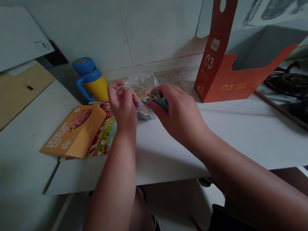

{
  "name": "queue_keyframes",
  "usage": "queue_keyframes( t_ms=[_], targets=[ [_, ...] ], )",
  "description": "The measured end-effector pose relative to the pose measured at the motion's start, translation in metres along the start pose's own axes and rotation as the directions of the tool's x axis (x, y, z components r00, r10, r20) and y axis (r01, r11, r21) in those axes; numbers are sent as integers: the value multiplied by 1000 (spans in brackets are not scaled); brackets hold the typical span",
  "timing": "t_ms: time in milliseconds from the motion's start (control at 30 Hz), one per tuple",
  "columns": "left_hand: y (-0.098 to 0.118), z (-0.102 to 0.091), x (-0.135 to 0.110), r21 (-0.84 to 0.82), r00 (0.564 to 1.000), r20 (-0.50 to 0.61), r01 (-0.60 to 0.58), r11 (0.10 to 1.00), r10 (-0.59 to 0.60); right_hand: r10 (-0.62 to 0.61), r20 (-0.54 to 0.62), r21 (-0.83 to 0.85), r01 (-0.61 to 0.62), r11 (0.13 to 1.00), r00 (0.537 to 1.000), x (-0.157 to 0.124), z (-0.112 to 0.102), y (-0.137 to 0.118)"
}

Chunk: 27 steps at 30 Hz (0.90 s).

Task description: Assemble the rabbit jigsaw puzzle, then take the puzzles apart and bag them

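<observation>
My left hand (123, 105) is closed, pinching the edge of a clear plastic bag (141, 84) with small colourful pieces inside. My right hand (177, 112) is closed on a small teal object (159, 99), pressed against the same bag. Both hands hover just above the white counter (240, 133), close together. The bag's lower part is hidden behind my fingers.
An orange booklet (74, 132) lies on a colourful printed sheet (103, 136) at the left. A yellow bottle with a blue lid (92, 80) stands behind. An opened orange cardboard box (229, 69) sits at the right, beside a gas stove (302, 93).
</observation>
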State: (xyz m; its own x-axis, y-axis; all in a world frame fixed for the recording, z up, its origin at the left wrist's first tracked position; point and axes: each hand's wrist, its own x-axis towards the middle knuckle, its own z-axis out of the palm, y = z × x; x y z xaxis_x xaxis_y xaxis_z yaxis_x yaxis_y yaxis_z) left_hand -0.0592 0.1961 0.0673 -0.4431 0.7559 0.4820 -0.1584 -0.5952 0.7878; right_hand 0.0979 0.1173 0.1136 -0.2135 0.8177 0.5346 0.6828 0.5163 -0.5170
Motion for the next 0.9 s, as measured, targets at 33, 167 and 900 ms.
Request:
queue_keyframes(
  t_ms=[33,167,900],
  targets=[
    [1,0,0,-7,1000,3,-1,1000,1,-22,3,-42,22,999,1000,13,2,1],
    [4,0,1,-58,1000,4,-31,998,31,-71,-3,-142,70,987,997,29,8,-4],
    [-2,-2,3,-34,1000,11,-4,999,5,-69,-102,377,102,920,992,-3,-6,50]
  ],
)
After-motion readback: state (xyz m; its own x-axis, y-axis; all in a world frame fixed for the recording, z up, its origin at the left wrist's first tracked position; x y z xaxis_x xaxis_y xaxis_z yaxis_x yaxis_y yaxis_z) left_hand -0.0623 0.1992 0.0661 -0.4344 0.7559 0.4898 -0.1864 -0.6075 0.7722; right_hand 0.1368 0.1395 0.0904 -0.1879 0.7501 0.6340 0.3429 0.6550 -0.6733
